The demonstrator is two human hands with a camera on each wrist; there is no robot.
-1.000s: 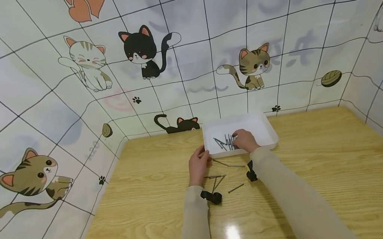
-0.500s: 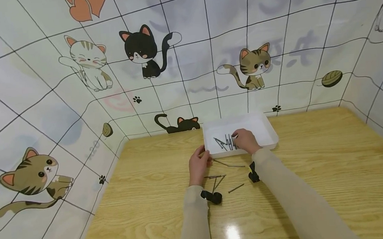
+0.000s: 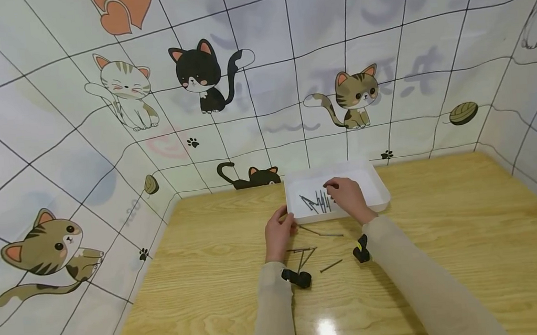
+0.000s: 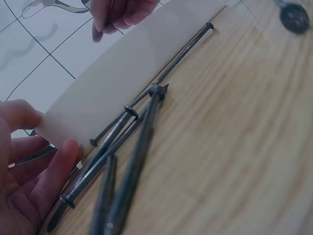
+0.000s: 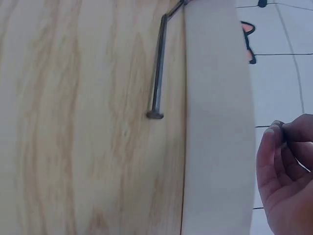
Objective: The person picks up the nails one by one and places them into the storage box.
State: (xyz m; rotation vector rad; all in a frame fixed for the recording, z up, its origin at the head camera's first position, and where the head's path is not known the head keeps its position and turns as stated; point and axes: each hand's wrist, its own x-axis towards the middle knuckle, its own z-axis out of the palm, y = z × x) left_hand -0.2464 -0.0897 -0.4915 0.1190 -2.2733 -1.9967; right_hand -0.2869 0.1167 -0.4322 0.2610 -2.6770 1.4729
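Note:
A shallow white tray (image 3: pixel 376 204) stands against the back wall, with several dark nails (image 3: pixel 322 202) lying in its left half. My left hand (image 3: pixel 277 238) grips the tray's front left corner; the left wrist view shows finger and thumb on either side of the wall (image 4: pixel 129 68). Over the tray, just right of those nails, my right hand (image 3: pixel 350 198) has thumb and fingertips together. A small dark end, apparently of a nail (image 5: pixel 280 128), shows between them in the right wrist view; the rest of it is hidden by the fingers.
Several loose nails lie on the wooden table (image 3: pixel 202 288) in front of the tray, some crossing, and a single nail (image 3: pixel 331 265) lies nearer to me. Cat-patterned sheeting (image 3: pixel 281 93) rises behind and at both sides. Each wrist carries a black camera (image 3: pixel 298 277).
My right hand has lifted slightly and its wrist has shifted right, uncovering more of the nails in the tray. The left hand keeps its grip on the corner. The head view has tipped a little.

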